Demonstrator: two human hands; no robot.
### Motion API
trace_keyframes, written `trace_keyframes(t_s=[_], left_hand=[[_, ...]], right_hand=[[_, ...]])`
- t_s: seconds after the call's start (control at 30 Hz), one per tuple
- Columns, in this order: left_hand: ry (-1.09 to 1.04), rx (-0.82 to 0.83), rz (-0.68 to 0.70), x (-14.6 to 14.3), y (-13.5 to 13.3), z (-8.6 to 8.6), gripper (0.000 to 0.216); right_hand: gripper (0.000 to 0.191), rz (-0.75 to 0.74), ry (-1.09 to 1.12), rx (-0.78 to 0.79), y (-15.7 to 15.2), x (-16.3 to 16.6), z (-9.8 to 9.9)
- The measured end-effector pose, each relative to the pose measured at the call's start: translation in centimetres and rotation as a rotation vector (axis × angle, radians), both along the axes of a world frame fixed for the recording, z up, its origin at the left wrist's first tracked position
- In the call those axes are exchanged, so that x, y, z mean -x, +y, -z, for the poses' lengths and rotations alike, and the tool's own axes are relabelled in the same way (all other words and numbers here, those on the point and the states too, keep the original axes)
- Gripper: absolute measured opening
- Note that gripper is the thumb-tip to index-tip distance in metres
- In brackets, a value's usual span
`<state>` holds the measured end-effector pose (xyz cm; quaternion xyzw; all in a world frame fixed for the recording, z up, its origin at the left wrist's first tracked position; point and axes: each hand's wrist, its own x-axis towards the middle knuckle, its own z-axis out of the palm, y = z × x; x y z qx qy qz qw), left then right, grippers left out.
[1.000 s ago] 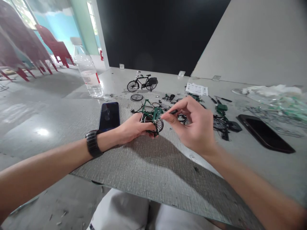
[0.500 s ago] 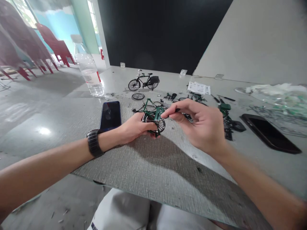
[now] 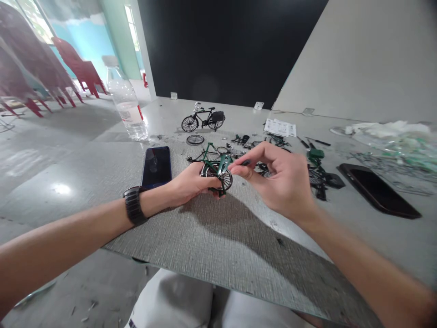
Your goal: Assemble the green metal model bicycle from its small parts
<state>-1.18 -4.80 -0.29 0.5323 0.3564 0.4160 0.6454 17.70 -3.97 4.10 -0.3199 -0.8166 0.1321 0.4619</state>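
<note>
My left hand [image 3: 189,183] is shut around a small green model bicycle [image 3: 218,169], holding it by its spoked rear wheel and frame just above the grey mat. My right hand [image 3: 276,181] hovers to its right, with thumb and forefinger pinched on a small dark part [image 3: 246,162]. Those fingertips are right beside the green bicycle's frame. The far side of the wheel shows, but my left fingers hide its lower part.
A finished black model bicycle [image 3: 203,120] and a loose wheel [image 3: 195,140] stand beyond the textured grey mat [image 3: 211,237]. Phones [image 3: 156,166] [image 3: 378,190], a plastic bottle [image 3: 125,107], paper sheets [image 3: 279,127] and scattered parts surround it.
My right hand has shifted slightly left and lower, and the view has tilted a little. My left hand keeps the same hold on the green bicycle.
</note>
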Motion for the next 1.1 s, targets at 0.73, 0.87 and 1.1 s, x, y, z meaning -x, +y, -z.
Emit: trace_keyframes(t_s=[0.73,0.87,1.1], left_hand=[[-0.008,-0.012,-0.023,-0.1,0.0,-0.1,0.009],[0.013,-0.023,0.003,-0.2,0.0,-0.2,0.009],[0.043,-0.07,0.044,0.0,0.1,0.1,0.008]], right_hand=[[0.038,0.079,-0.022,-0.136,0.1,0.4,1.0],[0.028,0.052,-0.031,-0.127,0.7,0.3,1.1],[0.037,-0.058,0.047,0.171,0.4,0.7,0.1]])
